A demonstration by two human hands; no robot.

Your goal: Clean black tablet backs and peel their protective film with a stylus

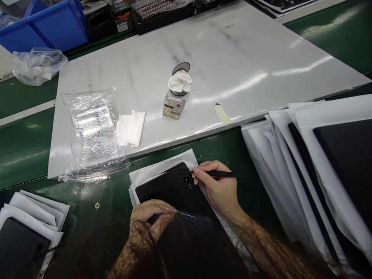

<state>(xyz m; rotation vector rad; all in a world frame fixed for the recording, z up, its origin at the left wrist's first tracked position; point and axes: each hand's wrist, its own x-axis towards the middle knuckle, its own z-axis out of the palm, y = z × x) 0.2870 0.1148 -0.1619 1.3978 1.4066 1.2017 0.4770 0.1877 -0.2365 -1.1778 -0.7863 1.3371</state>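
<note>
A black tablet-like panel [165, 185] lies on white wrapping sheets [188, 155], with round camera openings and small gold dots near its top corner. My right hand [219, 188] is closed in a pinch on black tweezers [223, 174]. Their tip touches or hovers at the camera openings; I cannot tell which. My left hand [151, 217] rests over the panel's left side, thumb and fingers pinching the edge of a clear plastic film [194, 217]. Strands of hair blur the lower part of the view, and the panel's near end is dark.
On the pale board [139, 69] stand a small metal can [174, 104] topped by crumpled tissue, a clear zip bag [93, 128] and folded white cloth [135, 128]. Wrapped black panels [345, 155] stack at right, more [23, 244] at left. Blue bins [58, 25] sit behind.
</note>
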